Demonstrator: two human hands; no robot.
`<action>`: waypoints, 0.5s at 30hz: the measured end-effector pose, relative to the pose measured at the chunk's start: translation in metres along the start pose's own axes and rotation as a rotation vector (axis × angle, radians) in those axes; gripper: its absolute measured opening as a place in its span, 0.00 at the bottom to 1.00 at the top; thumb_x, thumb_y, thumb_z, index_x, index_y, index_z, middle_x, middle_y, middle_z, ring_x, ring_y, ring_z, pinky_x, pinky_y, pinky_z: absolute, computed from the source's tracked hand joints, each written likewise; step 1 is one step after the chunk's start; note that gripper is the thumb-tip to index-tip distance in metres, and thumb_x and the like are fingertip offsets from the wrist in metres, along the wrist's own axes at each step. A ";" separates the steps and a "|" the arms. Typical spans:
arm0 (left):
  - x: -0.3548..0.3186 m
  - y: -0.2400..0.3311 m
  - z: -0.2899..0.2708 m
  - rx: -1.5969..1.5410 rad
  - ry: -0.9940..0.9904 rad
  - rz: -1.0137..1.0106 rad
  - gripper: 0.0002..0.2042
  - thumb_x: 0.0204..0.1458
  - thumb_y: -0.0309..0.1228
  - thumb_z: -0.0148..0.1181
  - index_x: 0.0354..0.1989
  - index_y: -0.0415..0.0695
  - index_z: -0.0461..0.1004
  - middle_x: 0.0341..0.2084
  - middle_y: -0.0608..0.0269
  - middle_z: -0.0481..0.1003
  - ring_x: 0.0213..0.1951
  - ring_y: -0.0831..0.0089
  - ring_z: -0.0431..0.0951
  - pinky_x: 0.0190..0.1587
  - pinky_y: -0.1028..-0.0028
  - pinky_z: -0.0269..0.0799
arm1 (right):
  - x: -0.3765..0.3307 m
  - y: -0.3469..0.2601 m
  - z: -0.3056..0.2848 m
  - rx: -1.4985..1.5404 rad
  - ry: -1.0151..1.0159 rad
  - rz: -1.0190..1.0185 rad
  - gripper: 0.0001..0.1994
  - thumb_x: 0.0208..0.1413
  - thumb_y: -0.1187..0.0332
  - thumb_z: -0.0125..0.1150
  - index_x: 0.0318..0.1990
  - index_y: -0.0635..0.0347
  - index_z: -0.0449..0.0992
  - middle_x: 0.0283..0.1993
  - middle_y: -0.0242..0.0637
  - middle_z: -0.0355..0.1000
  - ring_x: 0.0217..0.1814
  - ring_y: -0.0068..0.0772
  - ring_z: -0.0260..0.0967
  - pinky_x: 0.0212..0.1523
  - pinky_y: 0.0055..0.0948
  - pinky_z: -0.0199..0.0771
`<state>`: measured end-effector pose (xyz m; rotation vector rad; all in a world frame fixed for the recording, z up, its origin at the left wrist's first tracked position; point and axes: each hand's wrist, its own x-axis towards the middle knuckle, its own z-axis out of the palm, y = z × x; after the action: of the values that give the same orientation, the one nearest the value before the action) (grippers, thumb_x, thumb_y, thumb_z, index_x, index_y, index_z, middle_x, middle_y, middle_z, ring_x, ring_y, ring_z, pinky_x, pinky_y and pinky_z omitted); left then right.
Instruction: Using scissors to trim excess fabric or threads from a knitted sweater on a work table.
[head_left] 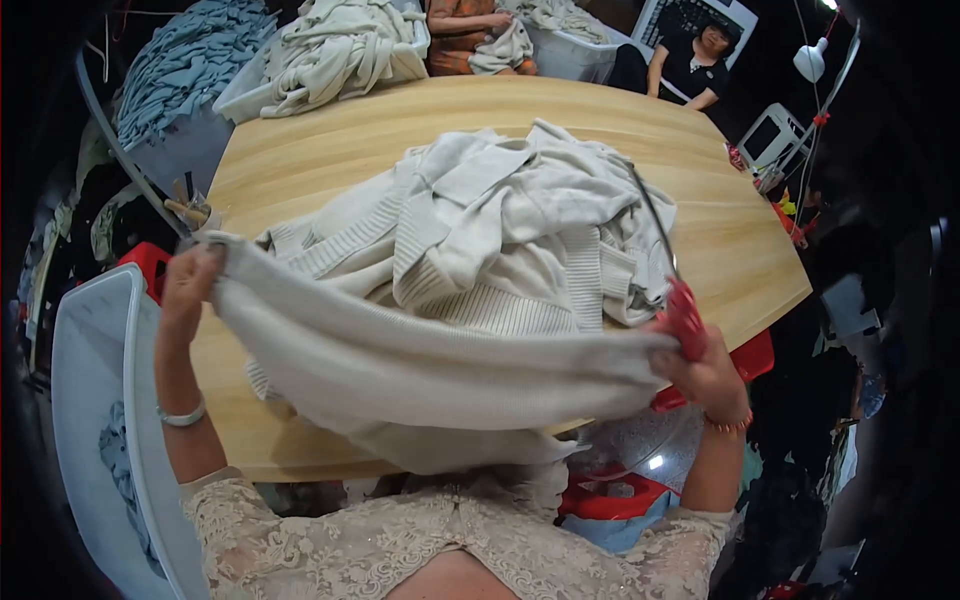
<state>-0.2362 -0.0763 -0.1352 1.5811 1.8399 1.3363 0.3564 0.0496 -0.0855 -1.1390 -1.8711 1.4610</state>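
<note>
Garment workshop: knitwear [540, 220] heaped on wooden table [705, 160], tubs [185, 155] piled with clothes [190, 65], co-workers [692, 78] beyond.

Bright tabletop [740, 235], black surround, bent edges; motion-blurred right hand [706, 372]

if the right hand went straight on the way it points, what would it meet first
Likely the cloth pile, at its right side, beyond the red-handled tool in the right hand; the hand's height is hard to judge.
</note>
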 end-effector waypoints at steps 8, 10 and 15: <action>0.004 -0.059 0.073 -0.110 -0.224 -0.234 0.11 0.62 0.33 0.55 0.35 0.37 0.76 0.26 0.79 0.69 0.30 0.88 0.63 0.31 0.80 0.61 | 0.067 0.126 0.018 -0.137 0.237 0.132 0.10 0.57 0.66 0.65 0.39 0.64 0.79 0.21 0.23 0.68 0.19 0.14 0.60 0.20 0.22 0.59; 0.001 -0.060 0.072 -0.105 -0.231 -0.245 0.10 0.61 0.32 0.56 0.35 0.37 0.76 0.26 0.78 0.69 0.30 0.88 0.63 0.31 0.80 0.62 | 0.059 0.127 0.028 -0.173 0.275 0.051 0.12 0.57 0.63 0.65 0.36 0.65 0.78 0.20 0.25 0.68 0.21 0.15 0.59 0.23 0.23 0.63; -0.004 -0.001 0.119 0.739 0.236 0.308 0.09 0.50 0.21 0.60 0.40 0.39 0.75 0.37 0.50 0.76 0.39 0.54 0.76 0.44 0.61 0.71 | 0.043 0.123 0.029 -1.160 0.451 0.020 0.12 0.59 0.62 0.60 0.37 0.65 0.74 0.20 0.42 0.73 0.21 0.45 0.73 0.27 0.45 0.72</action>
<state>-0.1434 -0.0312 -0.1945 2.2141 2.5048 1.0349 0.3485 0.0794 -0.2149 -1.7462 -2.3230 -0.0684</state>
